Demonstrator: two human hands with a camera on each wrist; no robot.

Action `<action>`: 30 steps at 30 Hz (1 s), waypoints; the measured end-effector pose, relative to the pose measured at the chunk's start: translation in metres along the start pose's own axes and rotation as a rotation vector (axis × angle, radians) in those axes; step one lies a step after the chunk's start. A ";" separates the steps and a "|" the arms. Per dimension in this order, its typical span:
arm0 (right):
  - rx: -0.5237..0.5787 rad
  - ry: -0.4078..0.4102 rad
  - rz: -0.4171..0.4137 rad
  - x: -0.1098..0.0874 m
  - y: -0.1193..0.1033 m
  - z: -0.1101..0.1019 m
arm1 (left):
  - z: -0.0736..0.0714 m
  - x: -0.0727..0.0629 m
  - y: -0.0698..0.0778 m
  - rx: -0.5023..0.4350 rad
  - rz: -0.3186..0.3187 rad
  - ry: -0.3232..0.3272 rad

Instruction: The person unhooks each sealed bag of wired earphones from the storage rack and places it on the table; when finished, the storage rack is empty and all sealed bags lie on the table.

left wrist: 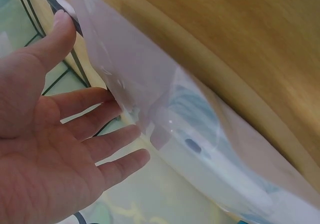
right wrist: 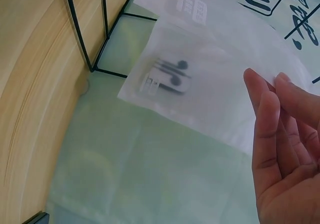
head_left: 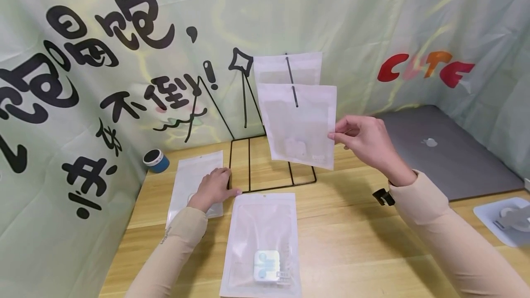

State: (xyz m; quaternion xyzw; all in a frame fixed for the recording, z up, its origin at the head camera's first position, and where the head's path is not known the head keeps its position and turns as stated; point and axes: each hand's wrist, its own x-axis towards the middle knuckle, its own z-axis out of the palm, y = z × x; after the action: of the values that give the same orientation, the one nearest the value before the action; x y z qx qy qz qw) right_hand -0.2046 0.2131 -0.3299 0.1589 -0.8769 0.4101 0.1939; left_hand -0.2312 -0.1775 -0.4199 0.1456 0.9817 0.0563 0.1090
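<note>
A black wire display rack (head_left: 249, 164) stands on the table. Two white translucent zip bags hang one behind the other on one of its hooks, the front bag (head_left: 302, 123) and the rear bag (head_left: 269, 69). At the front bag's right edge, my right hand (head_left: 368, 141) pinches it between thumb and fingers. A small pale item shows through that bag near its bottom. My left hand (head_left: 213, 187) lies with fingers spread at the rack's base, over a flat zip bag (head_left: 194, 169). Another zip bag (head_left: 265, 220), holding a small white box (head_left: 267, 266), lies in front of the rack.
A grey laptop (head_left: 447, 151), lid closed, lies at the right. Beside it is a white pad (head_left: 503, 222) with a pale object on it. A small blue round container (head_left: 156, 161) stands at the back left. The printed curtain (head_left: 331, 17) hangs behind the rack.
</note>
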 end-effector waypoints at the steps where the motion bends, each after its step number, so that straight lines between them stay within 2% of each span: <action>1: 0.004 -0.002 -0.008 -0.001 -0.001 -0.001 | 0.000 0.000 0.000 0.000 -0.001 0.000; 13: 0.065 -0.008 -0.081 -0.016 -0.009 -0.008 | 0.001 0.001 0.001 -0.001 -0.004 0.000; 30: 0.135 -0.050 -0.108 -0.037 -0.020 -0.016 | 0.001 0.000 0.000 -0.001 0.001 0.003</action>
State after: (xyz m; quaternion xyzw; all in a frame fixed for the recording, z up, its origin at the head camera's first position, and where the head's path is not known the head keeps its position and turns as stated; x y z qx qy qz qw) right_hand -0.1599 0.2179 -0.3245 0.2291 -0.8419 0.4532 0.1827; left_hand -0.2307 -0.1773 -0.4209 0.1460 0.9818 0.0571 0.1075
